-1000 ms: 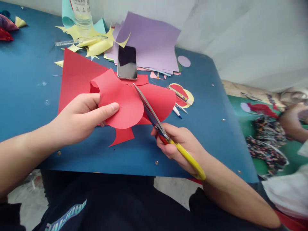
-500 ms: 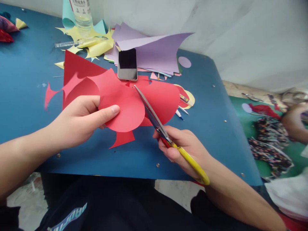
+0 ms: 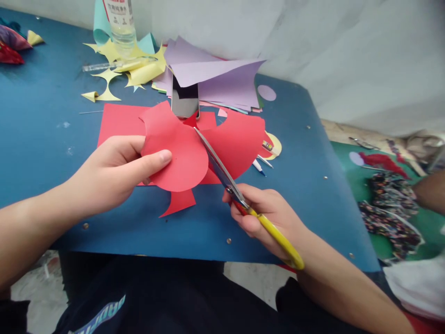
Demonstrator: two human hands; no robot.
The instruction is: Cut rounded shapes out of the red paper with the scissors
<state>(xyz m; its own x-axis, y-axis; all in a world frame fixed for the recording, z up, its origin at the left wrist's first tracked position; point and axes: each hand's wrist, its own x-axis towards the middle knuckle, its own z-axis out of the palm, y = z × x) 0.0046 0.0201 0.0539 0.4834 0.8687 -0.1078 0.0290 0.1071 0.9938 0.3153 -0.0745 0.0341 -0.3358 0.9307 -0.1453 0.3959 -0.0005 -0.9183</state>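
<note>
Pinched between the thumb and fingers of my left hand (image 3: 121, 171) is a red paper (image 3: 179, 155) with a rounded lower edge. My right hand (image 3: 264, 213) grips scissors (image 3: 222, 169) with yellow and red handles. Their blades look nearly closed and lie along the right side of the rounded part, tips at the paper. A curved red flap (image 3: 236, 144) extends right of the blades, and a pointed red strip (image 3: 181, 202) hangs below. Under my left hand's paper, another red sheet (image 3: 118, 120) lies on the blue table (image 3: 299, 195).
Behind are a phone (image 3: 185, 102) partly under purple sheets (image 3: 225, 83), yellow scraps (image 3: 146, 69) and a water bottle (image 3: 123, 32). Pens (image 3: 259, 166) lie right of the red paper. At the far right, a person's arm (image 3: 429, 192) is beside patterned cloth (image 3: 392, 213) on a green surface.
The red scrap and raised sheet part at the left have dropped out of view or flattened. The purple sheet's curled edge has sunk over the phone. Both hands keep their holds, almost unmoved.
</note>
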